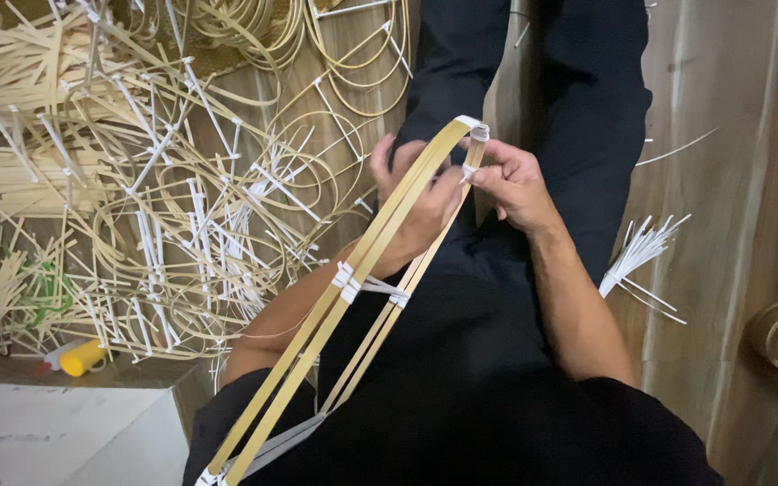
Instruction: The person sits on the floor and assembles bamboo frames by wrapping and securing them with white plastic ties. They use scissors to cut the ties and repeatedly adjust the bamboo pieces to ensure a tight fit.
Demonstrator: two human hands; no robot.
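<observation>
— What have your hands got hold of right now?

— Your left hand (411, 202) is wrapped around the bamboo strip frame (353, 297), gripping the long strips just below their upper end, near the centre of the frame. Your right hand (511, 184) is pinched narrow, thumb and fingers closed on the white tie (475, 133) that binds the strips at the top.

— And where does the frame run?

— From your hands it slants down to the lower left, crossing your left forearm and your dark-clothed lap. A second white binding (350, 283) wraps the strips midway, with a white band reaching across to the thinner strip beside it.

— What's lying around you?

— On the floor in the upper left, a big tangled heap of bamboo hoops and strips (164, 180), many with white ties on them. A yellow bottle (81, 357) lies at the left edge, just above a pale slab (56, 432) in the lower-left corner. To the right of your right forearm, a small bundle of white ties (641, 252) rests on the wooden floor (731, 180).
</observation>
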